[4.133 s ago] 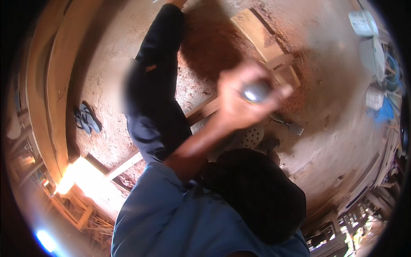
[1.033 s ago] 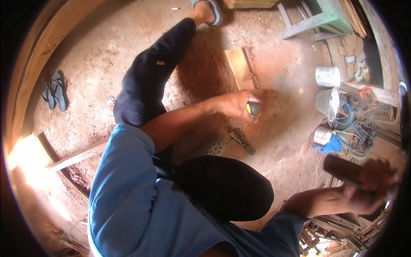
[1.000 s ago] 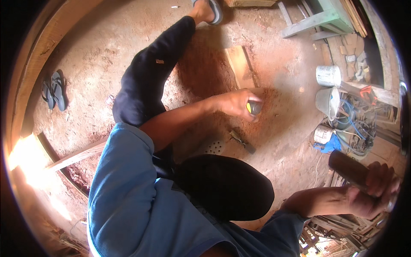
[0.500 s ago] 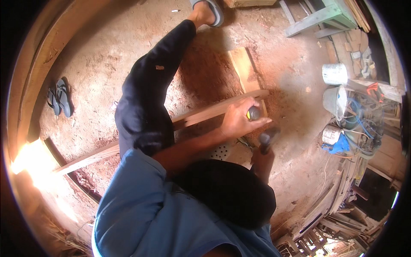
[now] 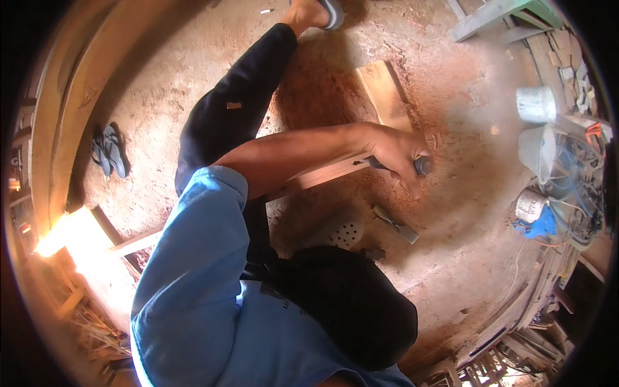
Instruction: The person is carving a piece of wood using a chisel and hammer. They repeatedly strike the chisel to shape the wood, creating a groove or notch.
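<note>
Gripping a dark-handled tool (image 5: 422, 166), the left hand (image 5: 395, 150) is held, fingers curled, over the wooden bar's (image 5: 332, 173) right end, seemingly for steadiness; the right hand cannot be seen.

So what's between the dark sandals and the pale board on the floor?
In the head view, your black-trousered leg lies between sandals and board, with floor either side.

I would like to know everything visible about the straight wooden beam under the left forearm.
The beam is straight-edged and pinkish-brown, looks like bare wood, and has a dark mark on its right part. It slants up to the right. The forearm hides part of its upper edge, and its right end disappears near the left hand, where a dark tool comes close; contact is unclear. A paler strip further left may continue it.
</note>
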`<action>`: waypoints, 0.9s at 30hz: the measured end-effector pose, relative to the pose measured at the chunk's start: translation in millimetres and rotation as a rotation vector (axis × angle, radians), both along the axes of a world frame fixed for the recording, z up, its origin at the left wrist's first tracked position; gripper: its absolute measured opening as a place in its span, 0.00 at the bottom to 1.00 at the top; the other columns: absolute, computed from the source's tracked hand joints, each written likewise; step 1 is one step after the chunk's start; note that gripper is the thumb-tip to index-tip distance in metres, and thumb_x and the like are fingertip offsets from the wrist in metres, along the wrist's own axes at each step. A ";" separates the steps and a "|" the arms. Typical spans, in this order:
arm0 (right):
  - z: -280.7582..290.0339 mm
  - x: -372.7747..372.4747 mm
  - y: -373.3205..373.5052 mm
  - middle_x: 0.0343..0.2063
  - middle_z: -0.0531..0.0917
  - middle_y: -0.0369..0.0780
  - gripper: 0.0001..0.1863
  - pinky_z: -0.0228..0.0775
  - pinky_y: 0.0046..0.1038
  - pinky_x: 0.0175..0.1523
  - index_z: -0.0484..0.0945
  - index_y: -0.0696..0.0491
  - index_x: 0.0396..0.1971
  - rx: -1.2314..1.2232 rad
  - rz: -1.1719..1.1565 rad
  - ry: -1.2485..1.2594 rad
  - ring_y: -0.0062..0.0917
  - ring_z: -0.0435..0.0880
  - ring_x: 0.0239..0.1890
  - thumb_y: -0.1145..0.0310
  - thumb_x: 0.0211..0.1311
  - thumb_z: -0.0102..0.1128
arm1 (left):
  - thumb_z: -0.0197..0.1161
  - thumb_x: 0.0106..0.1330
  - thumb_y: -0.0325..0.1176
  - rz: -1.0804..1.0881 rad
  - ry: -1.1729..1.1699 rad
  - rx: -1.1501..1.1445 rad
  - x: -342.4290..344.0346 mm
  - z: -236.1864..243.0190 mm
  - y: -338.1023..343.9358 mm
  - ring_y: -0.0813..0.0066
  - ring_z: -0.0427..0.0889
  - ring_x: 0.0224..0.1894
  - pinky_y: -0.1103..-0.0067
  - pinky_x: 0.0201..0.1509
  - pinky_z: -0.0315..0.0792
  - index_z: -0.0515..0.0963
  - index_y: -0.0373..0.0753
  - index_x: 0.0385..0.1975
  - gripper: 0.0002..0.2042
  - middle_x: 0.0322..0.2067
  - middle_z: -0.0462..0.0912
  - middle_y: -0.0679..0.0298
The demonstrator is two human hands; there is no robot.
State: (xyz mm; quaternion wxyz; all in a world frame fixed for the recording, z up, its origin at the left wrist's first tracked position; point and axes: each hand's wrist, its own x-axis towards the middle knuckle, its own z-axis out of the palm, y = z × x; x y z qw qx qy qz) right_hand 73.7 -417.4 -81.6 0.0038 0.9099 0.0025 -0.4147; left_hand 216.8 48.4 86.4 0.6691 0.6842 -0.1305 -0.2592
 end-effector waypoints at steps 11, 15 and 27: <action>4.1 -13.4 -10.1 0.32 0.84 0.57 0.11 0.73 0.57 0.45 0.77 0.57 0.34 0.260 0.044 -0.055 0.59 0.82 0.39 0.69 0.51 0.55 | 0.64 0.67 0.41 1.239 -0.339 -0.797 10.5 103.7 43.7 0.79 0.69 0.16 0.83 0.24 0.64 0.73 0.42 0.26 0.12 0.16 0.74 0.68; 10.2 -15.7 -5.5 0.33 0.83 0.55 0.12 0.73 0.57 0.43 0.77 0.54 0.38 0.325 0.164 -0.143 0.57 0.82 0.37 0.72 0.52 0.52 | 0.60 0.69 0.38 0.972 -0.315 -0.460 2.1 98.6 32.6 0.76 0.69 0.25 0.75 0.35 0.66 0.70 0.44 0.34 0.08 0.22 0.67 0.68; 22.9 -7.3 6.9 0.34 0.84 0.57 0.13 0.73 0.55 0.48 0.79 0.56 0.38 0.133 -0.007 -0.012 0.58 0.82 0.42 0.72 0.52 0.51 | 0.69 0.58 0.31 1.016 -0.150 -0.329 -15.1 68.3 14.4 0.77 0.74 0.23 0.79 0.30 0.68 0.73 0.36 0.29 0.10 0.20 0.75 0.65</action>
